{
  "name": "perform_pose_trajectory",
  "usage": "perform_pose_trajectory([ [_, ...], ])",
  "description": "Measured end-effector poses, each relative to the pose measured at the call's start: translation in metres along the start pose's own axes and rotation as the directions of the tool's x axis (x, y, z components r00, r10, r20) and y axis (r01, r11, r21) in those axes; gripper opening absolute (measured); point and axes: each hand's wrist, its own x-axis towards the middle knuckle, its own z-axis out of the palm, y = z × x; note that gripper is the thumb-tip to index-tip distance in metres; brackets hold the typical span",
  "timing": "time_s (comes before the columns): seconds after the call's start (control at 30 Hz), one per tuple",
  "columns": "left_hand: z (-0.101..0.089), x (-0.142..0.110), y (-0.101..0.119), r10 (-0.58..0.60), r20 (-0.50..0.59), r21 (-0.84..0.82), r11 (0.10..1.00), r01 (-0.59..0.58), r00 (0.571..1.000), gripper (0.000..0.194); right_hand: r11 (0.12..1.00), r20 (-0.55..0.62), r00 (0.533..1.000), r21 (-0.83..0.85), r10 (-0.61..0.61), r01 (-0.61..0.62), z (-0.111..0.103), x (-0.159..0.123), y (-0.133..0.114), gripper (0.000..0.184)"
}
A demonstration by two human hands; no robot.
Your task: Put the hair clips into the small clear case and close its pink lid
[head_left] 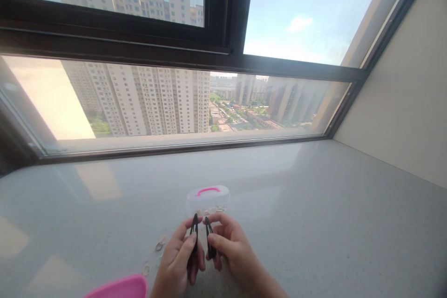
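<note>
Side by side over the sill, my two hands each pinch a black snap hair clip. My left hand (183,251) is closed on one clip (194,233), thumb along its side and its tip pointing up and away. My right hand (230,240) grips the other clip (210,237) the same way, with a narrow gap between the two. Just beyond my fingertips stands a clear plastic box (192,201) with a pink handle (208,189); small pale items show through its front. Several small hair ties (160,243) lie left of my left hand.
A pink container or lid (120,287) is cut off by the bottom edge, left of my left arm. The pale speckled sill (314,223) runs back to a dark-framed window (174,149). A plain wall (401,102) borders it on the right.
</note>
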Motion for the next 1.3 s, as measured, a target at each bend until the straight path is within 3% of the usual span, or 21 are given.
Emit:
perform_pose_trajectory([
  [0.3,0.002,-0.0016,0.0024,-0.006,-0.001,-0.005,1.0,0.006,1.0,0.026,0.994,-0.003,0.999,0.1,0.037,-0.036,0.0036,-0.002,-0.0025,0.02],
  [0.6,0.0056,-0.0012,0.0047,0.012,0.006,0.005,1.0,-0.012,1.0,0.032,0.991,0.061,0.995,0.108,0.078,-0.085,0.0018,-0.0034,-0.0009,0.019],
  [0.93,0.0019,0.0019,0.0013,0.036,0.027,-0.03,0.999,-0.035,0.999,0.033,0.996,0.109,0.99,0.03,0.085,-0.088,0.0006,-0.003,0.0014,0.037],
  [1.3,-0.0013,0.0012,0.0008,0.043,-0.015,-0.048,0.998,-0.044,0.999,0.034,0.996,0.038,0.999,0.081,0.035,-0.038,0.0008,-0.0004,0.0027,0.043],
])
